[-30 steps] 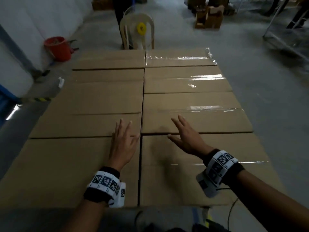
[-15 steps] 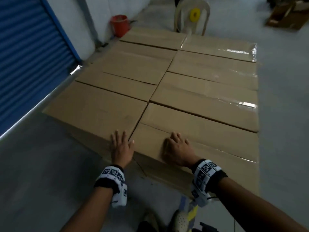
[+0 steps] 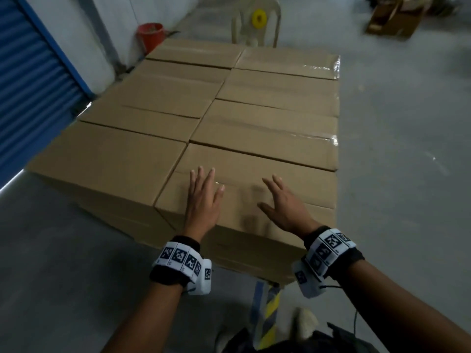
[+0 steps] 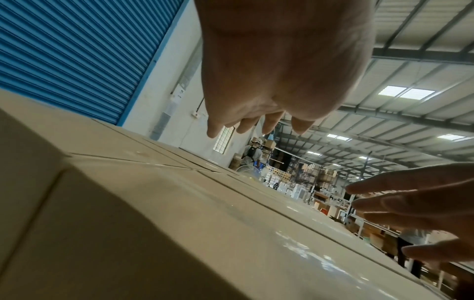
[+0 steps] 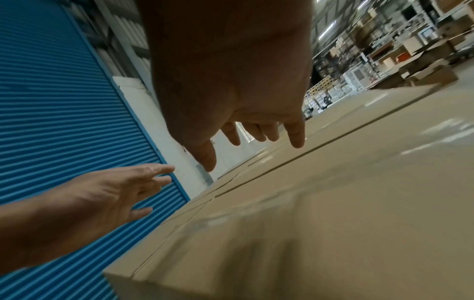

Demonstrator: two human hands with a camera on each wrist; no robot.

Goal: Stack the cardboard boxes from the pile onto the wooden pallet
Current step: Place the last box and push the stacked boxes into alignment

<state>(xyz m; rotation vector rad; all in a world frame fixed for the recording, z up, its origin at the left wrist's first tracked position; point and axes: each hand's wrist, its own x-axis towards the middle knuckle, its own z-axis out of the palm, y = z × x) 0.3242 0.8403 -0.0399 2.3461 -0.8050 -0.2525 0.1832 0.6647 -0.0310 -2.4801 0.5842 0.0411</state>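
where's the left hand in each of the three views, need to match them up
Head: left hand, lower centre, fingers straight over the nearest cardboard box.
Left wrist: top centre, palm filling the upper frame.
Right wrist: lower left, fingers straight, reaching rightward.
Shared landmark: blue roller shutter.

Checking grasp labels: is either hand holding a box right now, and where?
Nothing is held. The left hand and right hand hover open-fingered above the nearest box.
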